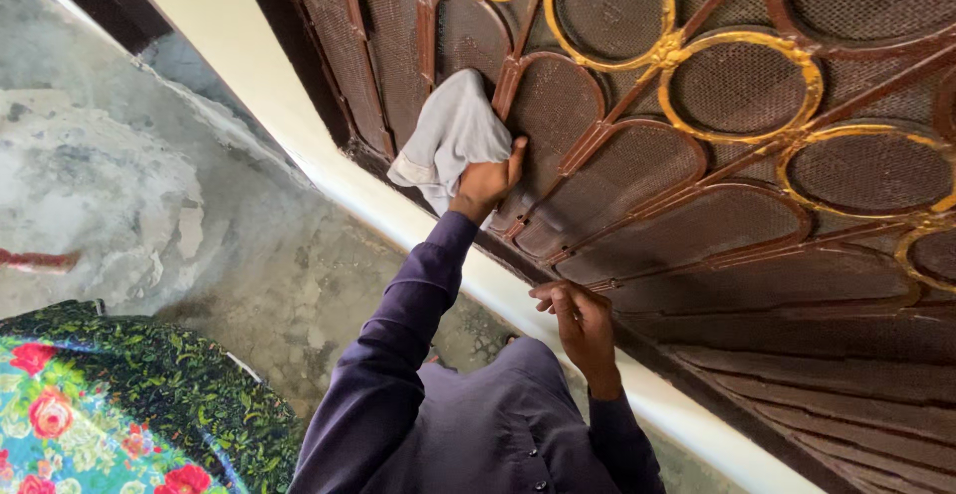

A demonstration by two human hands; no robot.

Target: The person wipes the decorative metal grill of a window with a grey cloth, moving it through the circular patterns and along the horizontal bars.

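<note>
So the surface here is a metal grille (697, 155), brown bars bent into arches and rings, with fine mesh behind them. Some of the rings are painted gold, the rest of the bars are a rusty red-brown. The camera is tipped a lot, so the whole grille runs diagonally across the view. Below it there's a pale cream frame (329, 170) running along the bottom edge, and past that a rough grey concrete floor (119, 185) with blotchy, patchy spots.

The left hand (485, 183) is clenched around a light grey cloth (453, 135) and pressing it against the grille, right where a couple of brown bars meet near the lower arches. The cloth is bunched up and hangs a bit over the frame side. The right hand (583, 330) is lower down, fingers curled onto a bar near the grille's bottom edge; looks like it's gripping the bar, but the angle makes it hard to be sure. Both arms are in dark purple sleeves (398, 335).

Bottom left corner has a floral fabric (90, 414), green with red and pink flowers, well apart from the hands. Nothing sits between the hands and the grille.
</note>
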